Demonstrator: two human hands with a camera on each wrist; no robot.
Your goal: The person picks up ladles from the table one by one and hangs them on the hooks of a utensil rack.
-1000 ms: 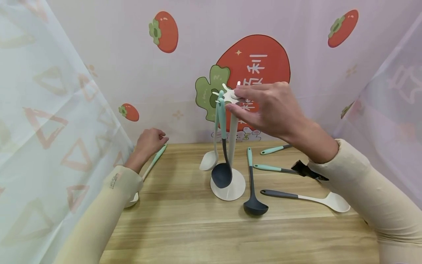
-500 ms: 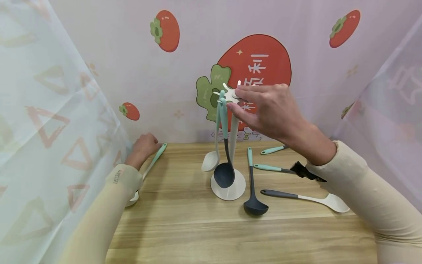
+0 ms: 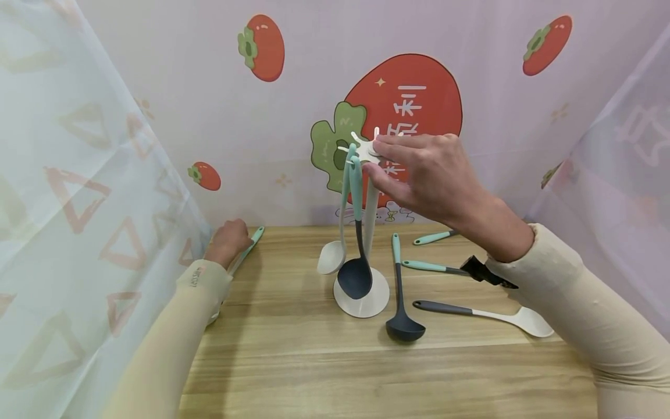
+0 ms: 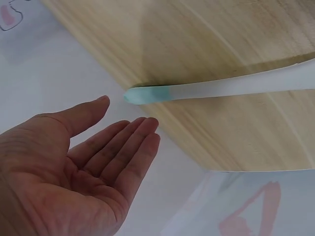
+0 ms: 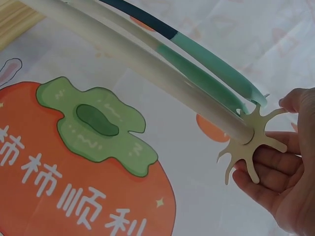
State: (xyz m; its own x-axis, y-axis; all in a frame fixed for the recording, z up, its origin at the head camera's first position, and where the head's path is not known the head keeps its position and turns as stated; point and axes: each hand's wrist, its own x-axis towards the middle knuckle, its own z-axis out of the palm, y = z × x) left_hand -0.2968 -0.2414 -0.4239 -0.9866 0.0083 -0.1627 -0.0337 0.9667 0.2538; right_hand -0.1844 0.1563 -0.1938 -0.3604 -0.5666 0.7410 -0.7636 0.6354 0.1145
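Observation:
My left hand (image 3: 230, 240) is at the mint-green handle of a white-shafted utensil (image 3: 256, 235) at the table's far left; the sleeve covers most of its lower part. In the left wrist view, the thumb and fingers are spread just short of the handle's end (image 4: 147, 94). My right hand (image 3: 431, 174) holds the hooked top (image 3: 366, 149) of a white utensil stand (image 3: 371, 218), fingers on the hub and thumb at a hook. From its left hooks hang a white ladle (image 3: 332, 257) and a dark grey ladle (image 3: 356, 278), both with mint handles.
Right of the stand's round base (image 3: 378, 301) lie another dark ladle (image 3: 404, 326), a white spoon with grey handle (image 3: 531, 322), and two mint-handled utensils, one handle in front (image 3: 426, 266) and one behind (image 3: 434, 238). Printed curtains (image 3: 157, 87) border the wooden table (image 3: 314, 372).
My left hand has come down and towards me, from above the handle's end to beside the handle. My right hand stays on the stand's top, and the hanging ladles have swung slightly.

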